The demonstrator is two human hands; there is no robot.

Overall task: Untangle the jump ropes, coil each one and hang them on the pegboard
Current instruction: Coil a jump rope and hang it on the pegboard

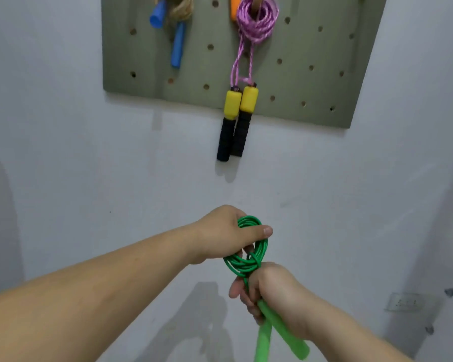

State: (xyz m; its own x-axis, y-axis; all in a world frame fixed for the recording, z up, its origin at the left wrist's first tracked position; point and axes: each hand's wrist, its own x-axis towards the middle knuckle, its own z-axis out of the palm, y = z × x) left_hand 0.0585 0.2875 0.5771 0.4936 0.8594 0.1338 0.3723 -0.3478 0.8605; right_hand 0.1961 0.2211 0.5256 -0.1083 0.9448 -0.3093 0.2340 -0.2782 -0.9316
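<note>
Gripping green rope coil (239, 267), left hand (224, 231); right hand (276, 291) clasps handles (292, 342); pegboard (298, 74) on wall (89, 165).

You are gripping the coiled green jump rope (242, 267) in your left hand (224, 231), while your right hand (280, 291), just below it, is clasping the rope's two green handles (280, 330). Well above both hands, the pink rope (256, 22) is hanging coiled on the pegboard (306, 82), its yellow-and-black handles (248, 100) dangling, beside a blue-handled tan rope (181, 9).
</note>
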